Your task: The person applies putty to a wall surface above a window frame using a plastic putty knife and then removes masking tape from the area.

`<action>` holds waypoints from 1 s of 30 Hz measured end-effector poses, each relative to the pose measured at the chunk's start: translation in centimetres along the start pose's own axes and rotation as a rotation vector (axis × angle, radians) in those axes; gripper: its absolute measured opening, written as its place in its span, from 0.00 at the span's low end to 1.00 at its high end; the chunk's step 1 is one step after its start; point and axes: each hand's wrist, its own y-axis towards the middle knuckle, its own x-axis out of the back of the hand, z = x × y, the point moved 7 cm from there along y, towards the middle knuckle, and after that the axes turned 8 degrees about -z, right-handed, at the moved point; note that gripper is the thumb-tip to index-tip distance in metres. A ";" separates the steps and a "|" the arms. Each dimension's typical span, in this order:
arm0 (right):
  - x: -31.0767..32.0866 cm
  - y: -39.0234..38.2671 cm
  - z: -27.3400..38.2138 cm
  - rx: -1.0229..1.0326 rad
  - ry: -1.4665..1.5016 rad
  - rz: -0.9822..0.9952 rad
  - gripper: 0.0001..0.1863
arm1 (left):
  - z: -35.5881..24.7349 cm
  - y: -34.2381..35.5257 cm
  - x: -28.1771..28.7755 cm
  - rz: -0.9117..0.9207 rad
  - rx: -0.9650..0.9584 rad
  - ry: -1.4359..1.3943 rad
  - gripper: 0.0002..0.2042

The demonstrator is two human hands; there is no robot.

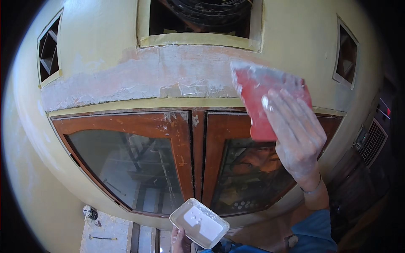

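Observation:
My right hand [297, 130], dusted white, is closed round a red flat spreader [259, 124]. Grey-white paste coats the spreader's upper edge and left side. It is raised in front of the yellow wall, at the right end of a rough whitish-pink band [139, 78]; whether its edge touches the wall I cannot tell. Low in the middle, my left hand [180, 241] grips a shallow pale rectangular tray [180, 213] by its left side. Smooth white paste [206, 223] covers part of the tray's bottom.
Brown wooden-framed glass windows [179, 147] lie below the band. Above it is a square opening [160, 17] with black coiled cable inside. Small diamond-shaped openings [49, 50] flank the wall. At lower left, a white-spotted surface [107, 227] bears a dark container [90, 212] and a thin tool [103, 238].

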 end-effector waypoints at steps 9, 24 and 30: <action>-3.7 -5.6 1.2 -0.021 -0.056 0.131 0.17 | 1.2 0.6 1.2 0.006 -0.028 0.025 0.26; -2.6 -2.5 -0.6 -0.010 0.066 -0.044 0.18 | 2.4 0.3 0.0 -0.016 -0.018 0.047 0.28; -1.0 -4.5 0.1 -0.050 0.159 0.003 0.17 | 1.3 -0.3 -1.2 0.046 0.009 0.045 0.26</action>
